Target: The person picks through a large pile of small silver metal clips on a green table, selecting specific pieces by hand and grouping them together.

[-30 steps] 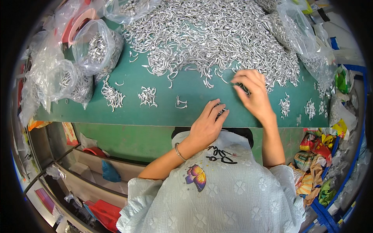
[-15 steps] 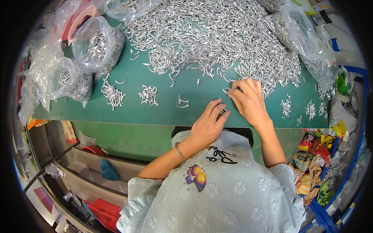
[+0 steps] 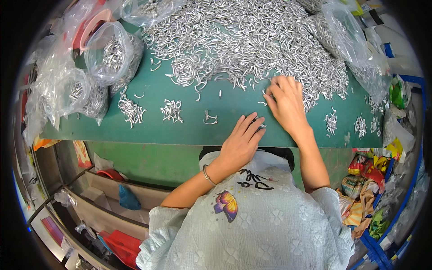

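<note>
A big heap of small curved silver metal pieces (image 3: 243, 40) covers the far half of a green table (image 3: 180, 128). My right hand (image 3: 285, 105) lies at the heap's near edge, fingers curled down onto the pieces; whether it grips any is hidden. My left hand (image 3: 240, 141) rests flat at the table's front edge, fingers spread, its tips touching a few loose pieces (image 3: 259, 121). Small separate clusters of pieces (image 3: 172, 110) lie in a row to the left of my hands, and one lone piece (image 3: 209, 118) sits closer.
Clear plastic bags (image 3: 112, 54) holding more pieces crowd the table's left end, and another bag (image 3: 344, 36) lies at the far right. More small clusters (image 3: 360, 126) sit at the right. Colourful wrappers (image 3: 364, 180) and blue crates are down to the right, shelves below left.
My right hand drew back toward me half a second ago and has now reached forward again to the heap's edge. My left hand has stayed in place.
</note>
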`<state>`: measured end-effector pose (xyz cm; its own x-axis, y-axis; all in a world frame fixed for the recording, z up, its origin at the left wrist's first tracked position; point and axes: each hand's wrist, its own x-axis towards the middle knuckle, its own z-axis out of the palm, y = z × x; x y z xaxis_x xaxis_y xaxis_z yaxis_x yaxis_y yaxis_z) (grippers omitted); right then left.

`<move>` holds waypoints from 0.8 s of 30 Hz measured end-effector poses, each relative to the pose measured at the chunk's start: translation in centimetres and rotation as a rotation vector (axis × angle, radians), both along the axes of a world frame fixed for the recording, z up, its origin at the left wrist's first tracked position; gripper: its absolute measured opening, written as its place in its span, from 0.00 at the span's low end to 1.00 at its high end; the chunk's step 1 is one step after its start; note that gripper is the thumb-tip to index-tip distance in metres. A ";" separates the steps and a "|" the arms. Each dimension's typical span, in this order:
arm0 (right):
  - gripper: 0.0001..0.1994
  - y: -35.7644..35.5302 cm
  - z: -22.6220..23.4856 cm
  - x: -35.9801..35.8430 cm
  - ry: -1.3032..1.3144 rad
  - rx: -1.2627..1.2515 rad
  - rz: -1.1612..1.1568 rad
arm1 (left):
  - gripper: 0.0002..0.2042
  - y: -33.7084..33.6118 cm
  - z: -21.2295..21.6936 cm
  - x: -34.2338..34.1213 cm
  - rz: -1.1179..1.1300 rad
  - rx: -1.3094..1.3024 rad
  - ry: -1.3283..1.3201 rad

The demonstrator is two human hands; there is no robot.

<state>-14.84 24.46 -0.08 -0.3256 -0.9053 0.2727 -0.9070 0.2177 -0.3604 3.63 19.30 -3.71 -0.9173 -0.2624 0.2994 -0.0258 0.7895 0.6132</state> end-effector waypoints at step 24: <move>0.04 -0.9 1.4 -1.9 -0.476 0.126 0.188 | 0.20 0.3 -0.5 -0.1 0.042 -0.031 0.021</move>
